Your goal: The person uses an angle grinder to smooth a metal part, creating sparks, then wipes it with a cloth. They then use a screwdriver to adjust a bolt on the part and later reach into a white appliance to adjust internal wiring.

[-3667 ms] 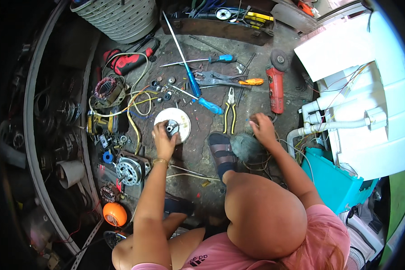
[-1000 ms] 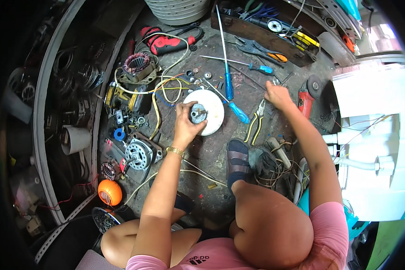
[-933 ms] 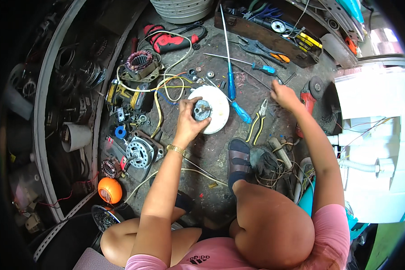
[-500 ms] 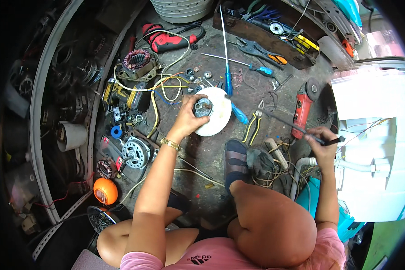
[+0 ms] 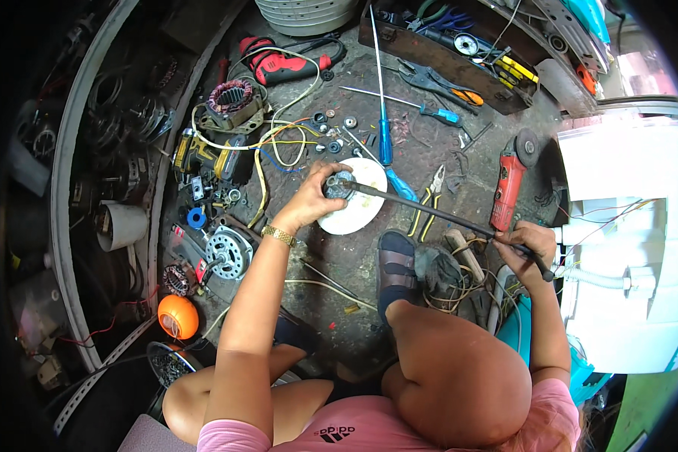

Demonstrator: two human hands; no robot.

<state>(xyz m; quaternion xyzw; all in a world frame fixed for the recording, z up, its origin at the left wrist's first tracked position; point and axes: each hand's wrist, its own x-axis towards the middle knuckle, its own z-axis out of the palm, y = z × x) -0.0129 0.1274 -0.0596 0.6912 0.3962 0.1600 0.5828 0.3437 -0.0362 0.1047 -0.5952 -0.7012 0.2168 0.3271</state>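
Note:
My left hand (image 5: 309, 200), a gold-coloured watch or bracelet at its wrist, is closed around a small round grey metal part (image 5: 337, 188). That part is held at the left side of a white disc (image 5: 361, 213), which is tilted or lying near the floor. In my right hand (image 5: 529, 250) is a long dark metal rod (image 5: 444, 215), gripped near its right end. The rod slants up to the left across the disc, and its far tip meets or overlaps the grey part; contact there is hard to tell.
Near the disc lie blue-handled screwdrivers (image 5: 385, 143) and yellow-handled pliers (image 5: 429, 203). A red angle grinder (image 5: 509, 184) is to the right, a red drill (image 5: 290, 66) at the back. Motor parts (image 5: 228, 252) and an orange bowl (image 5: 178, 316) line the left.
The rod has moved left, bringing its tip from beyond the disc's right edge to the grey part. My right hand has shifted down and slightly left. My left hand keeps its grip.

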